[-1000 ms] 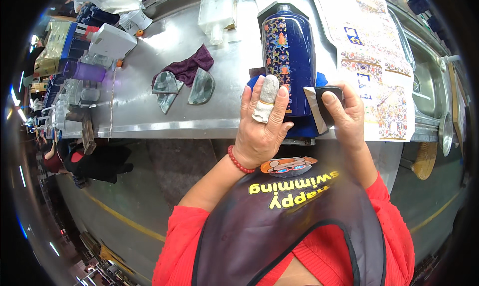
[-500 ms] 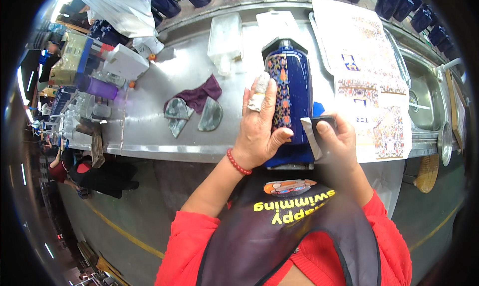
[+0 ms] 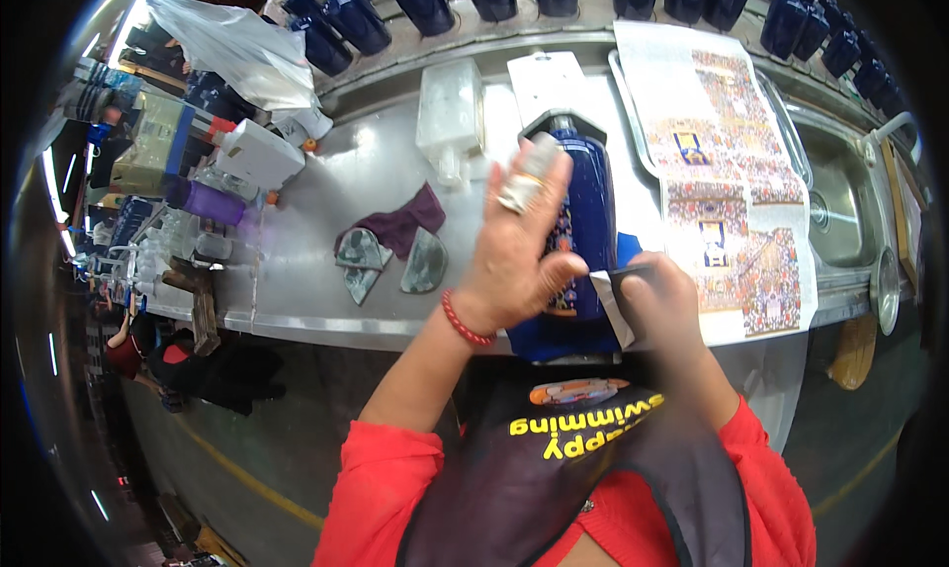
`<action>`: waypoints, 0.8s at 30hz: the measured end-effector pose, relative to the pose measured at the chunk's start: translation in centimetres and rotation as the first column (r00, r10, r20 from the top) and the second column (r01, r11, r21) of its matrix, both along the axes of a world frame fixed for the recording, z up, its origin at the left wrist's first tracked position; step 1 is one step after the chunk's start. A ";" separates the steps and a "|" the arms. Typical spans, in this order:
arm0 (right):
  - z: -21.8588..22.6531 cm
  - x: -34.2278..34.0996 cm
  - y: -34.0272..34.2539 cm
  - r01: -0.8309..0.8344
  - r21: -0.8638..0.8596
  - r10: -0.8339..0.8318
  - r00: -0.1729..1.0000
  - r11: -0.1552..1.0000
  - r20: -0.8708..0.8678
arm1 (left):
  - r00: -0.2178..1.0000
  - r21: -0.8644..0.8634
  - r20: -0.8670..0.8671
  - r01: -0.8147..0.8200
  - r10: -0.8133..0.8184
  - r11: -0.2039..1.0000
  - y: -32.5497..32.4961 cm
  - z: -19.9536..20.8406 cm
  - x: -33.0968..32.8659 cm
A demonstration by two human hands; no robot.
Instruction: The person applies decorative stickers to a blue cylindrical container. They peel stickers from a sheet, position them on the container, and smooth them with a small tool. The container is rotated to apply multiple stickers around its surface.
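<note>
Blue bottle (image 3: 585,233) lies at the counter's (image 3: 326,226) front edge, long axis front-to-back, neck toward the back. Left hand (image 3: 514,261) lies open-fingered on it; right hand (image 3: 660,305) pinches a dark scraper (image 3: 621,288).

Bright, even light across the steel worktop (image 3: 326,201), and a soft white glare sits on the metal just left of the clear plastic box (image 3: 450,112). Strong strips of light burn out along the far left rim of the view. The left hand (image 3: 514,251) is smeared with motion blur, fingers streaked; the right hand (image 3: 657,300) is soft too. The dark blue bottle (image 3: 583,221) carries a pale sheen along its shoulder. Below the worktop edge the floor drops into dim shadow. Heavy fisheye bending curves the worktop's edges, and a black vignette rings the whole circle.
</note>
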State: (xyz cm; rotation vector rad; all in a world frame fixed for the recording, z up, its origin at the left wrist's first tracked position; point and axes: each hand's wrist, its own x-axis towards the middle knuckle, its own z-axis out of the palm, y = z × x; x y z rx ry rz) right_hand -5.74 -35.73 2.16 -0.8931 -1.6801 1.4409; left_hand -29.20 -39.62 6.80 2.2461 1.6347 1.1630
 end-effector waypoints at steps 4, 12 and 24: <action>-0.2 0.3 0.1 -0.054 -0.124 0.048 0.998 0.991 -0.047 | 0.998 -0.126 0.040 -0.052 0.058 0.991 -0.6 -1.3 0.1; 0.3 0.5 0.1 -0.094 -0.076 0.092 0.995 0.993 -0.033 | 0.999 -0.044 0.040 -0.013 0.015 0.999 -5.2 -3.4 1.1; 0.1 -0.1 -0.2 -0.073 -0.151 0.045 0.982 0.986 -0.182 | 0.969 0.023 -0.217 -0.117 0.120 0.993 -7.1 -4.8 3.6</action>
